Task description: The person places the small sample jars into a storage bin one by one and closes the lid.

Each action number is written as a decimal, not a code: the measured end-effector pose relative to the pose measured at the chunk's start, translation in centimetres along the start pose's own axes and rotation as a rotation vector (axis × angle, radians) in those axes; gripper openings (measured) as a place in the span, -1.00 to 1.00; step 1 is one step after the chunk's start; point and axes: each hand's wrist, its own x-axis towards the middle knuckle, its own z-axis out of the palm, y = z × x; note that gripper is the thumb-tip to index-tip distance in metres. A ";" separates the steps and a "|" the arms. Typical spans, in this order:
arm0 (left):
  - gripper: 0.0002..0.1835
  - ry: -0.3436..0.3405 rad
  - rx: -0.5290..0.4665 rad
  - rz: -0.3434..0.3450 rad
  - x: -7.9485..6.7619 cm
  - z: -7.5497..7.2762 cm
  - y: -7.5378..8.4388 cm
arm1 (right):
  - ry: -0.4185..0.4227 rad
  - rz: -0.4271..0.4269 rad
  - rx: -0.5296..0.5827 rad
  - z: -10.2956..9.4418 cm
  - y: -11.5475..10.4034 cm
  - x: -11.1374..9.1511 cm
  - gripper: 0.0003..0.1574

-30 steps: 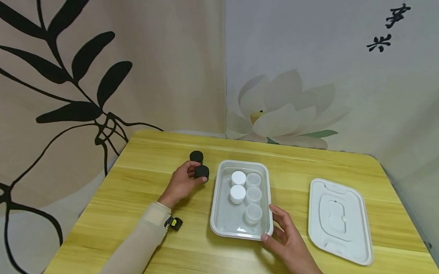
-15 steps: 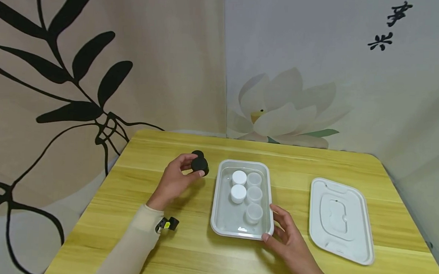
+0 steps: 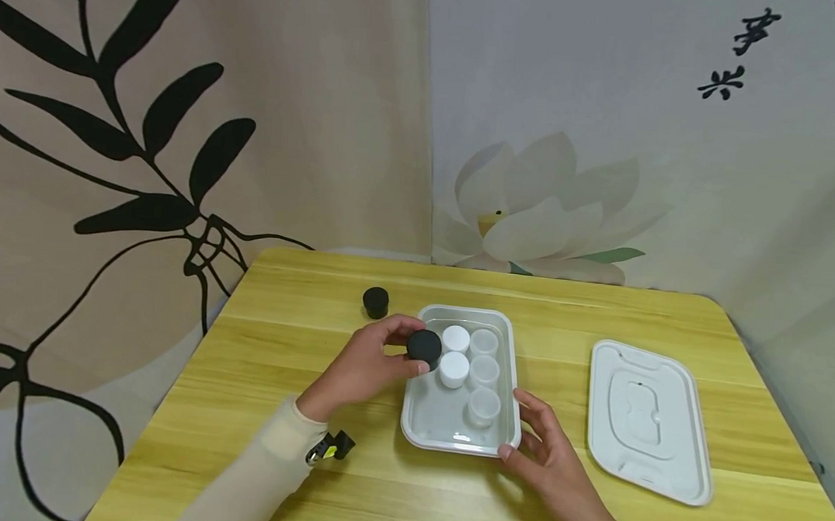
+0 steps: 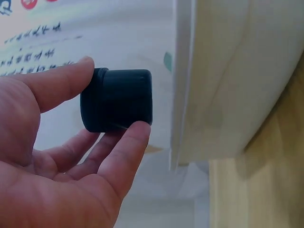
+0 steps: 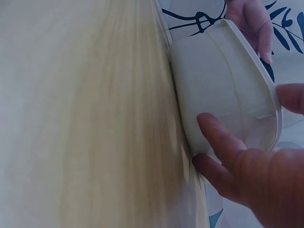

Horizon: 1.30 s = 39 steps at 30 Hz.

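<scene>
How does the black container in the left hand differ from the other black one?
The held black container is pinched by the left hand; the other black container stands on the table. In the head view, the held black container overlaps the tray, while the other black container is apart from it. Both look round.

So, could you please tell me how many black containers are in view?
2: one black container held in the left hand near the tray, the other black container standing on the table beyond that hand.
</scene>
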 end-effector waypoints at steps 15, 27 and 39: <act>-0.47 -0.223 0.107 0.040 0.8 2.6 0.4 | -0.021 -0.008 -0.010 -0.2 0.0 0.0 -0.01; -0.51 -0.370 0.370 0.076 2.0 3.8 1.5 | -0.008 0.004 -0.002 -0.2 0.1 0.1 0.00; -0.53 -0.417 0.520 0.098 2.6 4.7 1.9 | -0.008 0.015 0.003 -0.2 0.3 0.1 0.00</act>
